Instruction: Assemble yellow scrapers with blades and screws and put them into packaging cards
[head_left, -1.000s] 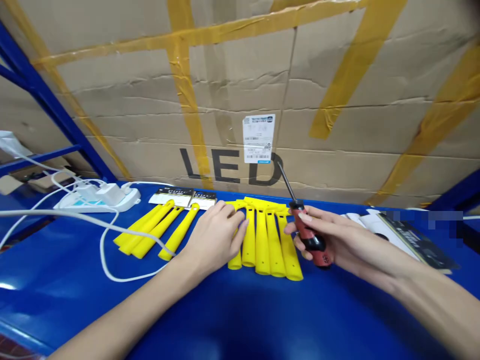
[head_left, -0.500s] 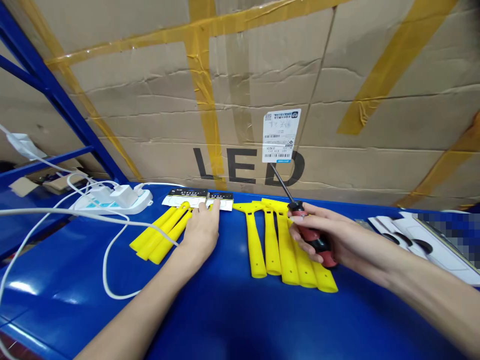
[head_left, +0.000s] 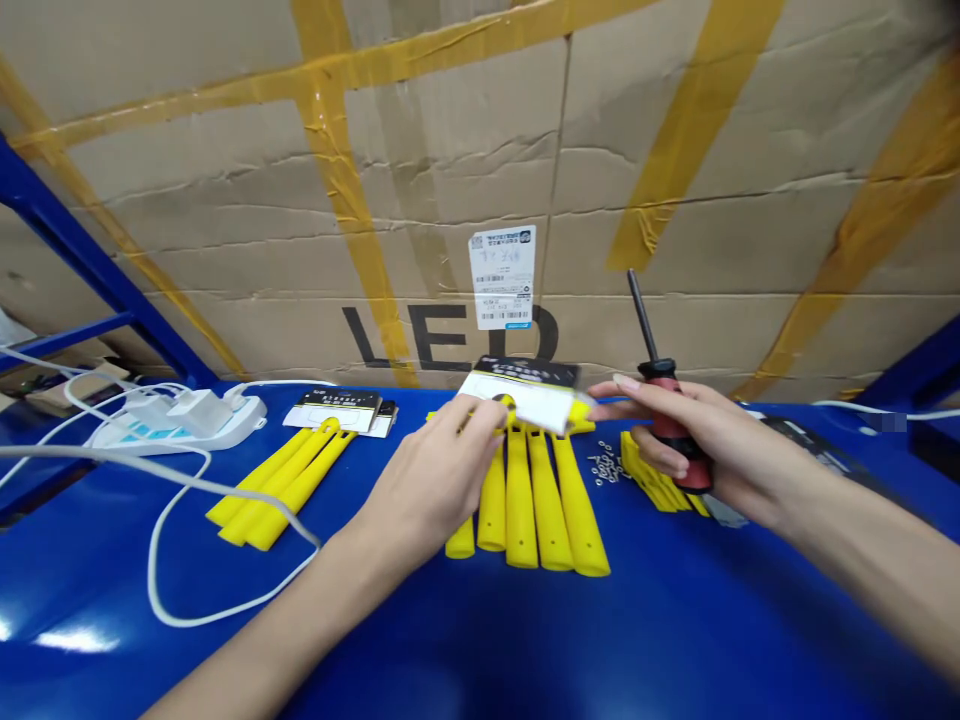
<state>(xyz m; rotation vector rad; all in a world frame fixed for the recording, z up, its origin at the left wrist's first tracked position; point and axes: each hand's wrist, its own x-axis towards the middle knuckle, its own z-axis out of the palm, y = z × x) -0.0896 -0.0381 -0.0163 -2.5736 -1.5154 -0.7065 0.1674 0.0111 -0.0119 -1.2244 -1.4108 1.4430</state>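
My left hand is closed on the near left edge of a black-and-white printed card, raised over a row of T-topped yellow plastic handles. Part of the card is smeared by motion, and whatever sits behind it is hidden. My right hand grips a screwdriver with a red and black handle, its dark shaft pointing up. Its outstretched fingertips are by the card's right edge; whether they touch it I cannot tell. Small metal pieces, too small to name, lie between the handle row and my right hand.
At left, several yellow handles lie by printed cards. A white power strip with plugs and looping white cables is farther left. Yellow pieces lie under my right hand. A taped cardboard box backs the blue table.
My left hand has moved right, from the cards at the left to the handle row, and now lifts a card. My right hand with the screwdriver has tilted it more upright. The view has swung right.
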